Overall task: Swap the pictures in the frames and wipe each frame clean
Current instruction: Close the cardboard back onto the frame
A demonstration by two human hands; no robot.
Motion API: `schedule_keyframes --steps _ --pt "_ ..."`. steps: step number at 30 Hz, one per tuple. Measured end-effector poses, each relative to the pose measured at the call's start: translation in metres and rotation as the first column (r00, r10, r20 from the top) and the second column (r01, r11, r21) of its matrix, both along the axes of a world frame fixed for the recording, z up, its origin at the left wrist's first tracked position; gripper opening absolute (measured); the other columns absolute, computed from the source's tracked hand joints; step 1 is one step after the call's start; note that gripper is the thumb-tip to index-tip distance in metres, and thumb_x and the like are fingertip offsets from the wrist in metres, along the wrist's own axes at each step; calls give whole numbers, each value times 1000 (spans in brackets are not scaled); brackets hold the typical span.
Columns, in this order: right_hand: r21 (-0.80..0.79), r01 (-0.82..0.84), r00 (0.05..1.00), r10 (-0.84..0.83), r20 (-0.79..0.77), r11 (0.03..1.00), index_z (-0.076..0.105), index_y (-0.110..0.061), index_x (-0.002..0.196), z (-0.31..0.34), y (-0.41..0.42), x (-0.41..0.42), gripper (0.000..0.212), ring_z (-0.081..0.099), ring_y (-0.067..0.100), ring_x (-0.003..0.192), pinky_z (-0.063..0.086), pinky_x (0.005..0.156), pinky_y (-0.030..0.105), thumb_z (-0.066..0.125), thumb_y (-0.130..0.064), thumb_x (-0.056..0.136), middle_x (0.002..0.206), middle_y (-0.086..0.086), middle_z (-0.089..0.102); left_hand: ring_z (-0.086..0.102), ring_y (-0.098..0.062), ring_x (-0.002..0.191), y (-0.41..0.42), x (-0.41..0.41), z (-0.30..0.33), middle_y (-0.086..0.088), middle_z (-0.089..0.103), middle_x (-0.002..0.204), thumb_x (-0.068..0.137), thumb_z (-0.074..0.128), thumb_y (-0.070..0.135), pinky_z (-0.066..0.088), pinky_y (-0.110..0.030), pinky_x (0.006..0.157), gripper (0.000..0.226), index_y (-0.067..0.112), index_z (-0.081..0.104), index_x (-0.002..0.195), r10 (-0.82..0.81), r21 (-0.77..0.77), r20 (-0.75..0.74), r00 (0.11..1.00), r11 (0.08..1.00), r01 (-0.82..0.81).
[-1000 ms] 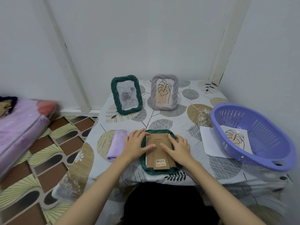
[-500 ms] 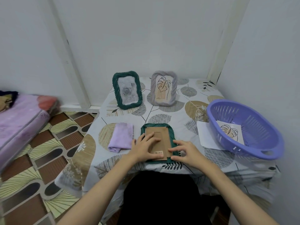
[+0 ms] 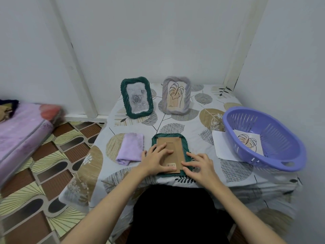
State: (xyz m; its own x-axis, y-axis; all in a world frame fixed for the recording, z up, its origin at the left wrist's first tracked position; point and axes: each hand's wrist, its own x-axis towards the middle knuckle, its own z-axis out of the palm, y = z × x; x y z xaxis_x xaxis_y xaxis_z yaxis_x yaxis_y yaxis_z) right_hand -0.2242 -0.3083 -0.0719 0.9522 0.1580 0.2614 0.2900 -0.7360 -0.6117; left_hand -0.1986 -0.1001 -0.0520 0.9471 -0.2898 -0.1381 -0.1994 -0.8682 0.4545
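Note:
A green frame (image 3: 175,135) lies face down at the table's near edge, its brown cardboard back (image 3: 174,147) facing up. My left hand (image 3: 156,160) presses flat on that back panel. My right hand (image 3: 200,166) rests with fingers spread on the frame's lower right corner. A second green frame (image 3: 136,100) with a grey rose picture stands upright at the back. Beside it stands a grey frame (image 3: 176,95) holding a leaf drawing. A folded lilac cloth (image 3: 131,148) lies left of the face-down frame.
A purple basket (image 3: 263,138) sits at the table's right, with a leaf picture (image 3: 248,141) inside and a white sheet (image 3: 222,147) under its left rim. A leaf-patterned tablecloth (image 3: 207,118) covers the table. White walls close the back and right; a pink mattress (image 3: 21,131) lies left.
Both hands slid from the frame's middle toward its near end. My right hand moved off the back panel to the lower right corner. The view pulled back.

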Motion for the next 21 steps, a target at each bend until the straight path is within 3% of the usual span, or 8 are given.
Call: schedule_keyframes --steps 6,9,11,13,16,18,21 --pt "111 73 997 -70 -34 991 75 -34 85 0 5 -1 36 49 17 102 38 95 40 53 -55 65 115 -9 65 4 -17 144 0 0 -1 17 9 156 74 60 64 8 -49 113 69 46 34 134 -12 0 -5 1000 1000 12" --pt "124 94 980 -70 -186 988 72 -40 84 7 3 7 12 44 14 112 33 105 40 64 -35 78 114 -18 61 3 -17 144 0 -2 -1 17 8 156 75 60 63 6 -49 114 68 46 33 135 -15 -25 -20 1000 1000 15" --pt "160 86 966 -43 -256 983 67 -47 86 14 3 12 24 41 17 119 33 107 41 61 -24 84 112 -21 57 3 -17 144 1 -1 0 15 9 156 78 57 61 5 -49 114 64 46 34 136 -6 -50 -28 1000 999 4" --pt "57 57 956 -38 -292 997 63 -48 101 24 6 10 23 37 18 121 28 106 38 55 -30 89 121 -17 54 5 -18 145 1 2 3 11 12 157 84 47 62 5 -47 117 55 44 37 135 20 -137 -50 999 990 -26" --pt "-231 -2 949 -71 -307 973 49 -51 122 34 16 5 39 31 19 122 25 100 39 47 -60 85 130 -10 42 13 -21 145 11 4 3 3 21 155 73 30 76 10 -48 118 72 39 44 133 108 -328 -2 994 939 -102" --pt "-366 -7 951 -107 -289 931 40 -55 128 35 24 1 55 28 21 122 25 100 42 41 -74 77 132 -7 36 14 -20 145 26 4 0 6 23 154 65 34 81 13 -49 118 77 41 45 131 114 -302 39 993 948 -97" --pt "-462 6 965 -126 -229 887 31 -55 133 28 32 -5 63 26 24 124 25 100 45 37 -79 75 139 -2 29 13 -19 145 45 -1 0 8 21 155 56 38 89 15 -49 117 86 45 46 129 38 -193 39 999 981 -30"
